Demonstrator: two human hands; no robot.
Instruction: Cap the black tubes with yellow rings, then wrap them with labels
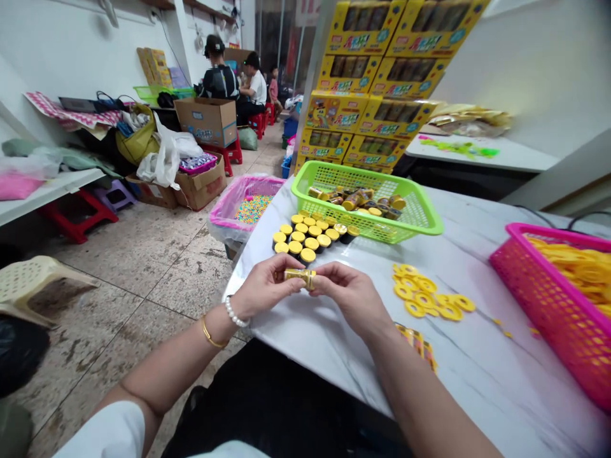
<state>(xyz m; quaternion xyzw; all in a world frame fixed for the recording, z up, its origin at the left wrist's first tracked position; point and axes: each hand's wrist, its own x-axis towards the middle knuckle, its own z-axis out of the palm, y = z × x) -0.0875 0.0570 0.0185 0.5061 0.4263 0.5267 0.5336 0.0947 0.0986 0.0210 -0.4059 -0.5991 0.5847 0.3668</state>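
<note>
Both my hands hold one small gold-wrapped cylinder [300,276] level above the near edge of the white table [482,381]. My left hand [265,287] pinches its left end and my right hand [351,294] grips its right end. Just beyond them stand several dark little jars with yellow lids [305,234] in rows. Loose yellow ring-shaped lids [429,297] lie to the right of my right hand. A few printed labels [419,343] lie beside my right forearm.
A green basket [420,219] of gold-wrapped cylinders sits behind the jars. A pink basket [558,318] of yellow lids stands at the right. A pink bin [238,202] of coloured beads is off the table's left edge. Yellow cartons [377,83] are stacked behind; people sit far back.
</note>
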